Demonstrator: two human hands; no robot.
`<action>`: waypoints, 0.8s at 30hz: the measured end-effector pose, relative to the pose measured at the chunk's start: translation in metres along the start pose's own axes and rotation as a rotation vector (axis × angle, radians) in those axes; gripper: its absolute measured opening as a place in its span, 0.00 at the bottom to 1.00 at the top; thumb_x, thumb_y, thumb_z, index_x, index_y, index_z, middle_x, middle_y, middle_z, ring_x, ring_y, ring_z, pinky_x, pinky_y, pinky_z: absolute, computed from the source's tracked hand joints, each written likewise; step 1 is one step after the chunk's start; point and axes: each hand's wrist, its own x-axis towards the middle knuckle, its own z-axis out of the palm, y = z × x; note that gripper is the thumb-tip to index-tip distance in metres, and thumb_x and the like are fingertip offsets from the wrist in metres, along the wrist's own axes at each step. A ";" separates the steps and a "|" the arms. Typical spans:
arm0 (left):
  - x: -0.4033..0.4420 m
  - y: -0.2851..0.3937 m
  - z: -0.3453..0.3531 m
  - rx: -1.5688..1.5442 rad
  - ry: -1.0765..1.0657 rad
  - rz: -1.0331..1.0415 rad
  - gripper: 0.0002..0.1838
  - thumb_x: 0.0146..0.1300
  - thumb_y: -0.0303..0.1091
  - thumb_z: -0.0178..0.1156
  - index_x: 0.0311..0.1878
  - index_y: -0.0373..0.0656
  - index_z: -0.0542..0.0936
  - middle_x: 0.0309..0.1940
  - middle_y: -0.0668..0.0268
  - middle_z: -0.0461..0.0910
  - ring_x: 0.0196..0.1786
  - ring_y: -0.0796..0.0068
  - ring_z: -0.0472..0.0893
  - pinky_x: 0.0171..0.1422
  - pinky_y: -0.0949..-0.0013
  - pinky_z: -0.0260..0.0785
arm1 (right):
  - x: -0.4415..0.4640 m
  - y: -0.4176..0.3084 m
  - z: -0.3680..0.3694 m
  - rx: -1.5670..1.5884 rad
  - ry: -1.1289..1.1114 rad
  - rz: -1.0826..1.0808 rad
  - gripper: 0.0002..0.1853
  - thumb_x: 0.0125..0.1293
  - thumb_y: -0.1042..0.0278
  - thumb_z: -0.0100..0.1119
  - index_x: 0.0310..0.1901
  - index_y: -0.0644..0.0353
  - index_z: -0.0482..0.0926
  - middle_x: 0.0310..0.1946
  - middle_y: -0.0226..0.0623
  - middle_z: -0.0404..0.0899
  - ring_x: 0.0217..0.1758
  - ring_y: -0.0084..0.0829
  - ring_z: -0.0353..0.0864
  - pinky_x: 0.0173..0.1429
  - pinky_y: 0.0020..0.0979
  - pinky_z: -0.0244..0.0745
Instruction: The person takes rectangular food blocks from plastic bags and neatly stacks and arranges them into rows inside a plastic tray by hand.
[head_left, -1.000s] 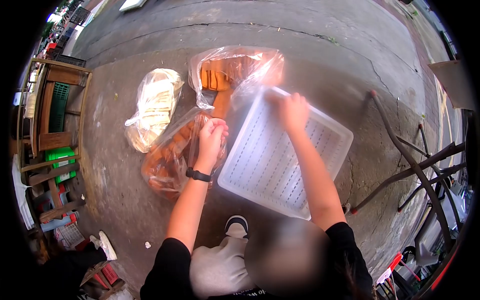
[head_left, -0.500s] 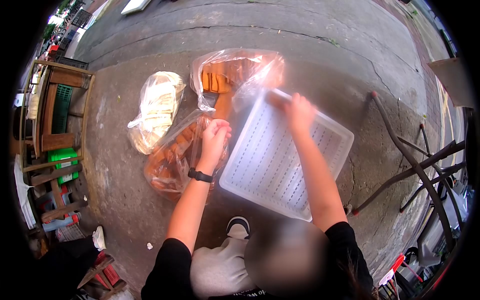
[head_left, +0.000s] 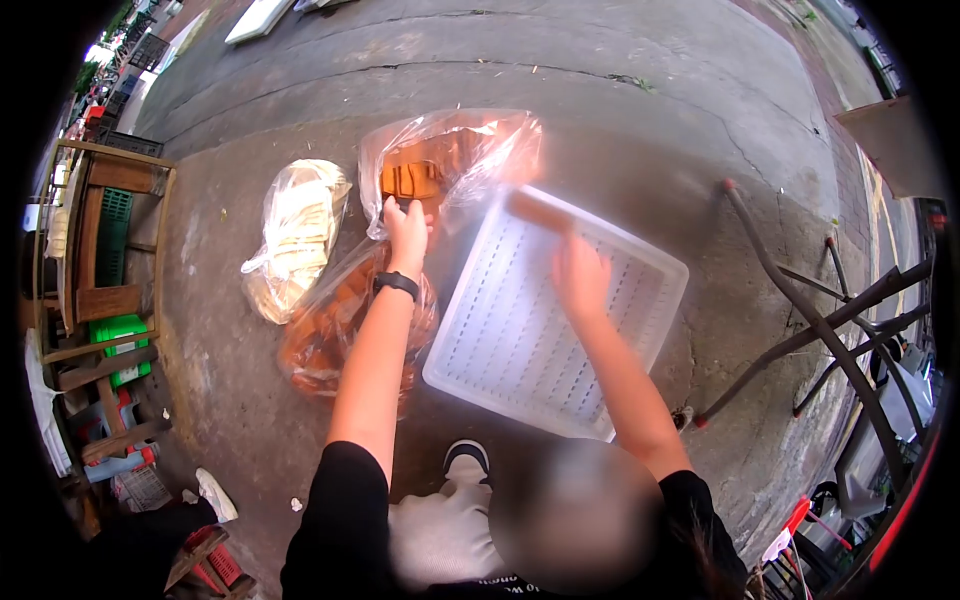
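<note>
My left hand [head_left: 407, 238] is at the mouth of the far clear bag [head_left: 490, 150], which holds orange-brown blocks [head_left: 412, 180]. Its fingers are pressed together at the near edge of the blocks; what they grip is hard to see. Over the white slotted tray [head_left: 530, 320], my right hand [head_left: 582, 272] is blurred, so its fingers cannot be read. A brown strip [head_left: 538, 211] lies at the tray's far left corner, close to those fingertips. Beside my left forearm sits a second bag [head_left: 335, 325] of orange-brown pieces. Farther left is a bag of pale, flat pieces [head_left: 302, 225].
A wooden frame [head_left: 110, 300] with green baskets stands at the left. Bent dark metal legs [head_left: 800, 290] with red tips are on the right. A person's shoe [head_left: 216, 495] shows at the lower left. My own shoe [head_left: 467, 458] is below the tray.
My left hand has moved away from above the near bag to the far bag's opening. My right hand has drawn back towards me from the tray's far edge, uncovering more of the strip.
</note>
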 end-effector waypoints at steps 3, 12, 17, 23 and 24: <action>0.018 -0.012 0.001 -0.104 -0.007 0.009 0.17 0.63 0.36 0.50 0.48 0.32 0.65 0.37 0.57 0.74 0.26 0.69 0.80 0.24 0.74 0.70 | -0.007 0.008 -0.011 0.066 -0.010 -0.001 0.07 0.51 0.70 0.58 0.33 0.54 0.71 0.24 0.30 0.74 0.29 0.31 0.75 0.36 0.33 0.62; 0.015 0.008 0.016 -0.121 0.164 0.044 0.13 0.60 0.33 0.55 0.36 0.29 0.71 0.23 0.61 0.74 0.17 0.73 0.76 0.16 0.75 0.67 | -0.008 0.008 -0.024 0.245 -0.081 0.135 0.07 0.51 0.72 0.55 0.33 0.56 0.71 0.24 0.31 0.75 0.29 0.34 0.75 0.35 0.35 0.64; 0.030 0.002 0.006 0.069 0.023 0.046 0.13 0.62 0.35 0.55 0.42 0.33 0.71 0.26 0.64 0.75 0.20 0.78 0.75 0.18 0.77 0.67 | -0.006 0.009 -0.033 0.283 -0.169 0.186 0.07 0.52 0.72 0.55 0.34 0.57 0.71 0.25 0.34 0.76 0.28 0.37 0.75 0.35 0.37 0.65; 0.035 -0.007 0.007 0.147 0.101 0.183 0.12 0.61 0.32 0.53 0.40 0.30 0.73 0.24 0.59 0.78 0.19 0.71 0.80 0.18 0.72 0.68 | -0.008 0.009 -0.032 0.290 -0.233 0.237 0.06 0.54 0.71 0.53 0.35 0.58 0.71 0.25 0.39 0.77 0.27 0.44 0.76 0.32 0.42 0.69; 0.039 -0.012 0.004 0.173 0.121 0.208 0.12 0.61 0.32 0.53 0.40 0.30 0.73 0.23 0.59 0.78 0.19 0.71 0.80 0.18 0.71 0.68 | -0.008 0.007 -0.032 0.300 -0.244 0.239 0.06 0.55 0.71 0.52 0.35 0.57 0.70 0.25 0.40 0.77 0.27 0.44 0.77 0.32 0.42 0.69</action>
